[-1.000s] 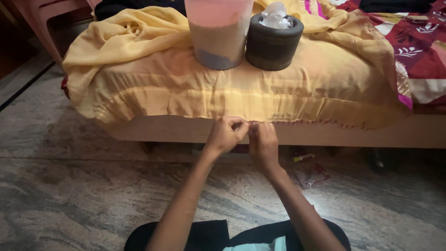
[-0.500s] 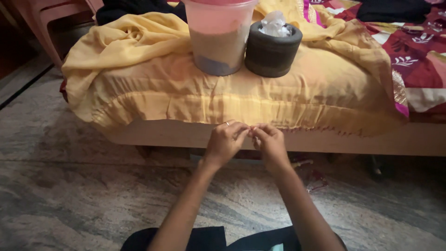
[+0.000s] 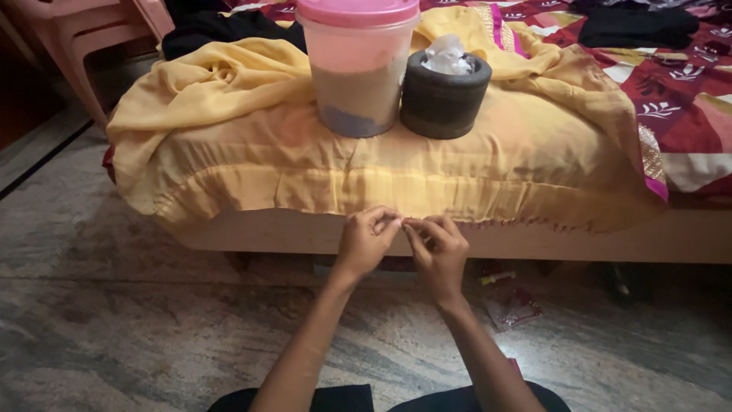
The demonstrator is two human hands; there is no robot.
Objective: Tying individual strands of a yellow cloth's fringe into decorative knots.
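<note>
A thin, soft yellow fabric (image 3: 396, 164) is draped over the low wooden bed edge (image 3: 579, 243), weighted by a pink-lidded plastic tub (image 3: 358, 69) and a dark round container (image 3: 444, 95). Its limp hem, best taken by the edge, is pinched by the left hand (image 3: 366, 243) and right hand (image 3: 438, 252), fingertips closed.

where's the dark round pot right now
In the head view the dark round pot stands on the yellow cloth, right of the pink-lidded tub, touching it, beyond both hands.

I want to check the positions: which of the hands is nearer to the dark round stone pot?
Right. The right hand is almost straight below the stone pot, at the yellow cloth's edge; the left hand is further left.
</note>
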